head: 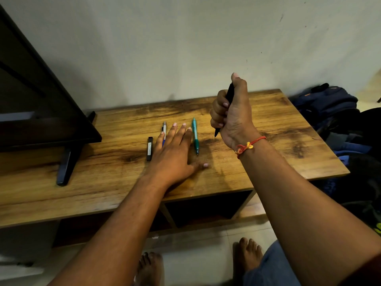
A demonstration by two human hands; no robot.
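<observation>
Centrally, the right hand [233, 114] is raised clear of the table [288, 141] and grips a black pen [229, 93] in a fist: four fingers [218, 112] curl round the barrel, the thumb lies along its upper end, and the tip points down out of the bottom of the fist. The pen is judged light, stiff and smooth-walled, so it should neither bend nor break under such a grip, though it could slide lengthwise if the hold slackens. The middle of the barrel, where the fist sits now, is the sound place to take it; a pinch nearer the tip would suit writing better. The left hand [175, 153] lies palm down on the table, fingers straight and spread, holding nothing. It partly covers a blue-and-silver pen [164, 129], and a teal pen [195, 135] lies just beside it on the thumb side. Count: three pens in all, one held and two on the table; one short black case [149, 148], flat and rectangular, just left of the left hand, its contents not legible; one television [41, 100] standing at the table's left end; one red-and-yellow thread [247, 144] on the right wrist. Several bags [329, 104] are heaped off the table's right end, too tangled to number.
</observation>
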